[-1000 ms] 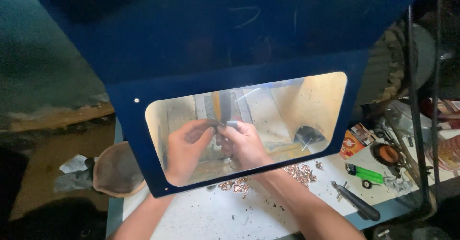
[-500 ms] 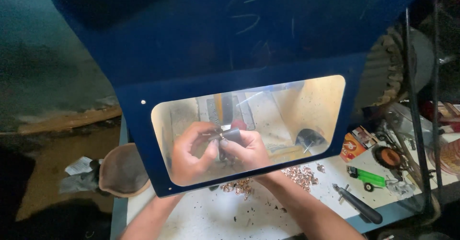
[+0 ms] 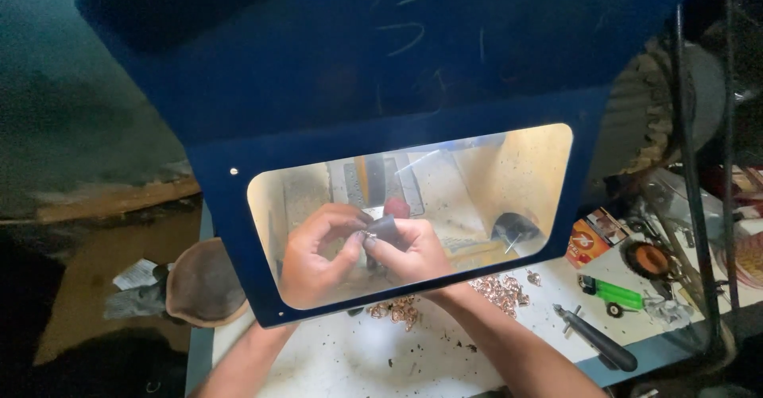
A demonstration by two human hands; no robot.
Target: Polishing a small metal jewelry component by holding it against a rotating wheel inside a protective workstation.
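Far left: a round brown pad (image 3: 203,285) sits at the counter's left edge, half tucked behind the blue hood, with crumpled grey paper (image 3: 135,280) just beyond it, off the counter.
Hood: a big blue shield (image 3: 381,88) stands over the counter (image 3: 381,358), and its clear window (image 3: 413,207) glows yellow from the light inside.
Left hand: here it is behind the window, left hand (image 3: 314,259) curled, fingers (image 3: 350,247) bent in toward the small piece, thumb and forefinger pinched together against it.
Workpiece: a small dark grey piece (image 3: 382,227) sits right between the two hands, inside the hood, above the counter's middle; its exact shape is hard to tell through the glare.
Right hand: the right hand (image 3: 409,253) meets the left, fingers clamped on the same piece from the right side, knuckles toward the camera.
Behind the hands: a small red knob (image 3: 396,207) shows just above the piece, and upright metal bars stand behind it.
Inside right: a dark round lump (image 3: 515,227) rests near the window's right corner.
Front of hood: little copper-coloured pieces (image 3: 497,291) lie scattered on the counter just below the window's lower edge.
Right side: an orange packet (image 3: 592,237), a green lighter (image 3: 616,293) and a black-handled tool (image 3: 596,338) lie toward the counter's right edge, well apart from the hands.
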